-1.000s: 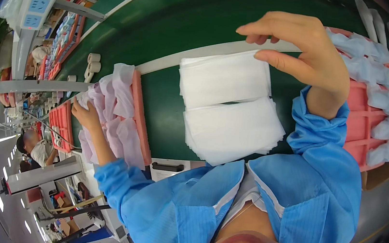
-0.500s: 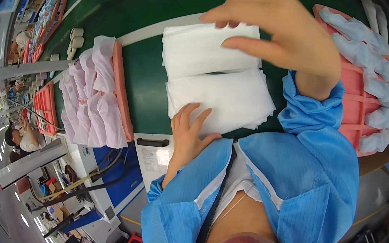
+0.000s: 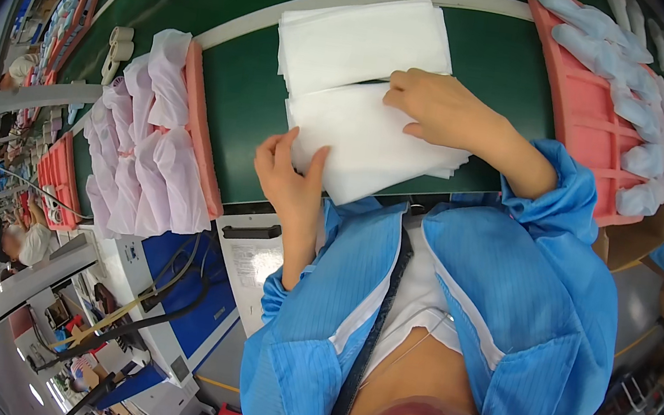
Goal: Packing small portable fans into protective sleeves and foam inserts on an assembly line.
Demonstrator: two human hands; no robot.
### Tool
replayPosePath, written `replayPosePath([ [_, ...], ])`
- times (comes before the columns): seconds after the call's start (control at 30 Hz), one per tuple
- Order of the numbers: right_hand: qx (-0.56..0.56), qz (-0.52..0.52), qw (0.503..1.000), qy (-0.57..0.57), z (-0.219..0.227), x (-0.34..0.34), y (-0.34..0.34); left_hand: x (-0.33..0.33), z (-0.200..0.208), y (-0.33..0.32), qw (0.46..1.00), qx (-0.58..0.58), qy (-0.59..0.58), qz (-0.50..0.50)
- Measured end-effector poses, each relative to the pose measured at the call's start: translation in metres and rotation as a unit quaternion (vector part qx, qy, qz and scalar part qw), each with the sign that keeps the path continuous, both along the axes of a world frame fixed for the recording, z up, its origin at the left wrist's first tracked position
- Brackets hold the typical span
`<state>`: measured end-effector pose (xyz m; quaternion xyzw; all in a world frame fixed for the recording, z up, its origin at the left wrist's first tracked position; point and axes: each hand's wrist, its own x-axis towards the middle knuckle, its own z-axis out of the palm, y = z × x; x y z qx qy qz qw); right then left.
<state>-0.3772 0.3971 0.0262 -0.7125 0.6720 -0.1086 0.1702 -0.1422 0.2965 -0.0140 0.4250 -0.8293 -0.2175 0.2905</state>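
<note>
Two piles of thin white rectangular sheets lie on the green worktop before me. The far pile (image 3: 361,41) lies untouched. On the near pile (image 3: 364,145), the sheets are slightly fanned along the right, and its lower corner reaches the worktop's front edge. My left hand (image 3: 292,182) is at the near pile's left edge, thumb and fingers apart, with the thumb over the sheets. My right hand (image 3: 447,114) rests on the near pile's upper right part, fingers bent and thumb apart from them. I see nothing gripped in either hand.
Pink trays stand on both sides: the left tray (image 3: 201,137) bears pale lilac cloth-like pieces (image 3: 160,157), the right tray (image 3: 588,148) pale blue ones (image 3: 603,58). White rolls (image 3: 119,49) stand at the far left. A pale rail (image 3: 246,27) crosses behind the sheets.
My right hand has come down from above the far pile onto the near pile. My left hand has shifted left to the near pile's edge. The whole view has shifted slightly.
</note>
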Motion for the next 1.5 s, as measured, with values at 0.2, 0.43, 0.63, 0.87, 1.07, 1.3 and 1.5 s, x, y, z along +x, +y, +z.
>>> replayPosePath([
  [0.2,-0.181,-0.105,0.977,-0.029,-0.036,0.017,0.017,-0.004,-0.016,-0.016,0.999,-0.048,0.025,0.000],
  [0.43,-0.196,-0.169,0.963,-0.081,-0.046,0.024,0.015,-0.022,-0.010,-0.043,0.999,-0.045,0.018,-0.011],
  [0.63,-0.276,-0.168,0.944,-0.067,-0.050,0.019,0.006,-0.030,-0.014,-0.049,0.997,-0.054,0.058,0.003],
  [0.87,-0.304,-0.149,0.939,-0.049,-0.060,0.021,-0.001,-0.011,-0.013,0.014,0.959,-0.151,0.018,-0.240],
  [1.07,-0.292,-0.152,0.941,-0.075,-0.066,0.027,0.001,-0.010,-0.020,0.014,0.948,-0.160,-0.074,-0.264],
  [1.3,-0.292,-0.172,0.938,-0.073,-0.067,0.010,0.011,-0.018,-0.011,0.019,0.938,-0.162,-0.141,-0.274],
  [1.5,-0.164,-0.262,0.951,-0.014,-0.047,0.028,0.024,-0.015,-0.016,0.014,0.924,-0.187,-0.192,-0.274],
])
